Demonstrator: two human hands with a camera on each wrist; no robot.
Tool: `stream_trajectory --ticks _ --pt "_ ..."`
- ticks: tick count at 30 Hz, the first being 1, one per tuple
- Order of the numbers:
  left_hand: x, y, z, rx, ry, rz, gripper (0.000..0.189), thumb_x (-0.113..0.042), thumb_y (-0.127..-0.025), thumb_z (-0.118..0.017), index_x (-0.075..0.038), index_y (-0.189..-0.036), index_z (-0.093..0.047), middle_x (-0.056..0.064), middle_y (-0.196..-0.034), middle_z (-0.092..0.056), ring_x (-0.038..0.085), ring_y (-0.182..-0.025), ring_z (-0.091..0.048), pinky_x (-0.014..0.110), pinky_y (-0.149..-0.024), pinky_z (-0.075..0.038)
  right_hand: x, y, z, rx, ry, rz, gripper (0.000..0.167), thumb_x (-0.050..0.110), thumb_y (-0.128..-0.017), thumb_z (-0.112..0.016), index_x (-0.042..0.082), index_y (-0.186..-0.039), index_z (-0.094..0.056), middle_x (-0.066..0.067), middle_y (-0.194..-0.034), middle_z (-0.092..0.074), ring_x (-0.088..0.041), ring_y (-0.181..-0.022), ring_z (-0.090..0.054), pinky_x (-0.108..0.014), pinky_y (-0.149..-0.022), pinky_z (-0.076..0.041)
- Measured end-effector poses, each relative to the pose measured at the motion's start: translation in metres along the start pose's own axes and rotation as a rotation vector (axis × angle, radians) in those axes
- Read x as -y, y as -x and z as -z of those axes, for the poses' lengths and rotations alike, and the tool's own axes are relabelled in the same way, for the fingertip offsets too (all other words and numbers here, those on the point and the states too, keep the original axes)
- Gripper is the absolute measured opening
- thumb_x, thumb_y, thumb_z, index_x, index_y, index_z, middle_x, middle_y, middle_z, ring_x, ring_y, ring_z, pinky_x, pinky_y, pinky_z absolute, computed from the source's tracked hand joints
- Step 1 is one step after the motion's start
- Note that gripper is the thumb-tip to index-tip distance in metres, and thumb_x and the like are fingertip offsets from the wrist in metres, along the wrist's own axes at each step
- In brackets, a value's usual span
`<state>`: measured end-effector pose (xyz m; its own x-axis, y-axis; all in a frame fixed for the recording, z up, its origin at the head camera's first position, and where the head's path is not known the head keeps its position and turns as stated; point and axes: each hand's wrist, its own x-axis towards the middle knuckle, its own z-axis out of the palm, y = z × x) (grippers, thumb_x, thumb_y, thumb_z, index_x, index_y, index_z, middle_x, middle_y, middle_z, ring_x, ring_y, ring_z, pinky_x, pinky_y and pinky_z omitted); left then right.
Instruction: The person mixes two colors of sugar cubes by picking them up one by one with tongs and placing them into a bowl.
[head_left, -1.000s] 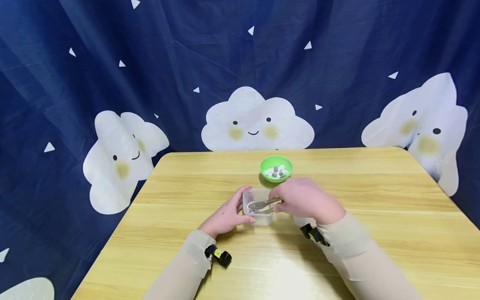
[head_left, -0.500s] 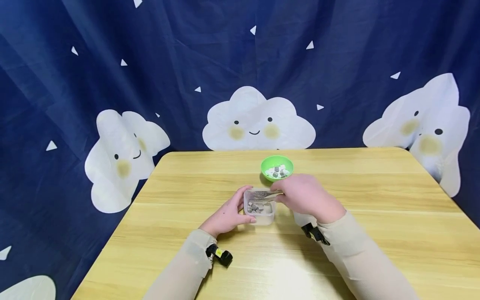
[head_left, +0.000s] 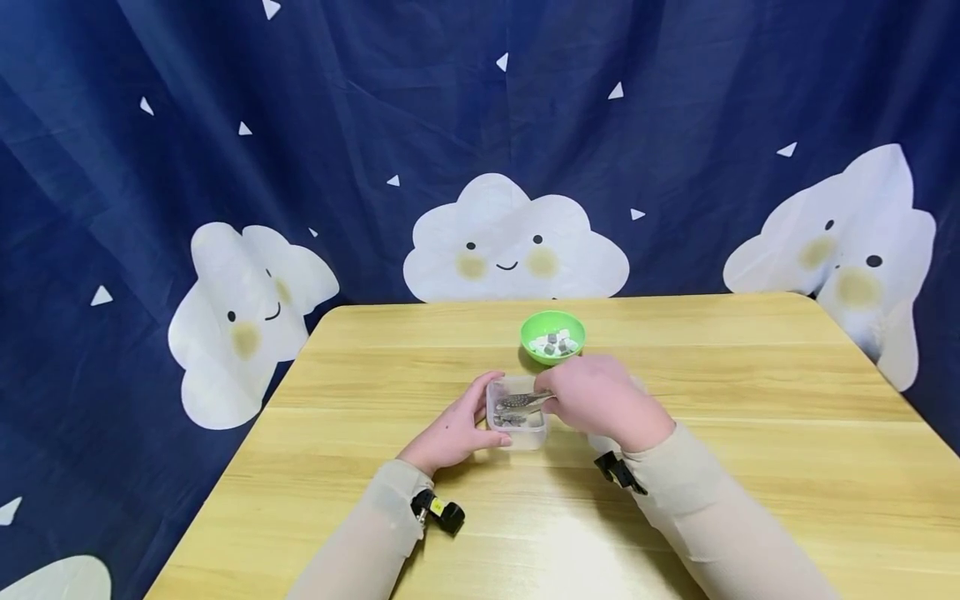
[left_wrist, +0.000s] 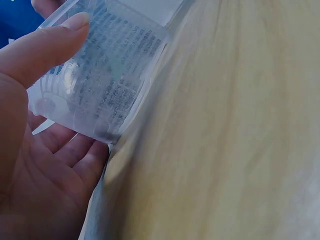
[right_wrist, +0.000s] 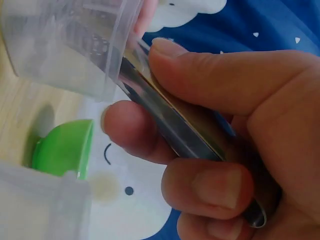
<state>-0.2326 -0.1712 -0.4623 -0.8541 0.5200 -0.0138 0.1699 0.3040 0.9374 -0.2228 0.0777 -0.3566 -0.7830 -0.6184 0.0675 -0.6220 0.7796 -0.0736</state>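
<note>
My left hand point(head_left: 453, 427) holds a clear plastic container point(head_left: 525, 439) at its left side, thumb on the near wall and fingers round the far corner. Printed text shows through the container point(left_wrist: 115, 65) in the left wrist view. Metal tongs point(right_wrist: 175, 120) with perforated tips are gripped in my right hand point(head_left: 600, 396), the handle lying between thumb and curled fingers. The tong tips point(head_left: 517, 402) are inside the container, over several small grey and white cubes point(head_left: 512, 421). Behind it stands a green bowl point(head_left: 531, 327) with several white and grey cubes point(head_left: 552, 339).
Another translucent container point(right_wrist: 40, 205) shows in the right wrist view; in the head view it is mostly hidden beneath my right hand and wrist. Everything stands on a wooden table point(head_left: 360, 367), with a dark blue cloud-patterned curtain point(head_left: 360, 108) behind its far edge.
The tongs rose toward the container's far rim, uncovering the cubes, and are now lower inside it again. My right hand moved slightly with them. My left hand keeps its hold.
</note>
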Motion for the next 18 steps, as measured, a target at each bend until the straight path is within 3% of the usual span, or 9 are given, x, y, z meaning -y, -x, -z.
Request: stream_trajectory --ticks 6,18 --pt "-0.001 0.000 0.000 -0.002 -0.001 0.003 0.105 -0.016 -0.082 -0.085 -0.020 -0.162 -0.017 0.003 -0.159 -0.038 0.015 -0.141 -0.042 0.031 -0.115 -0.033 0.003 0.001 0.003 -0.003 -0.021 0.009 0.014 0.026 -0.091 -0.076 0.031 -0.080 -0.068 0.016 -0.071 -0.058 -0.012 -0.057 -0.049 -0.034 -0.047 -0.041" --pt "-0.001 0.001 0.000 -0.008 -0.017 0.008 0.106 -0.016 -0.081 -0.085 -0.021 -0.162 -0.017 0.002 -0.159 -0.038 0.015 -0.137 -0.046 0.030 -0.113 -0.035 -0.007 0.008 0.015 -0.070 -0.051 0.042 0.009 0.021 -0.090 -0.077 0.029 -0.093 -0.076 0.015 -0.083 -0.068 -0.010 -0.064 -0.056 -0.035 -0.053 -0.046"
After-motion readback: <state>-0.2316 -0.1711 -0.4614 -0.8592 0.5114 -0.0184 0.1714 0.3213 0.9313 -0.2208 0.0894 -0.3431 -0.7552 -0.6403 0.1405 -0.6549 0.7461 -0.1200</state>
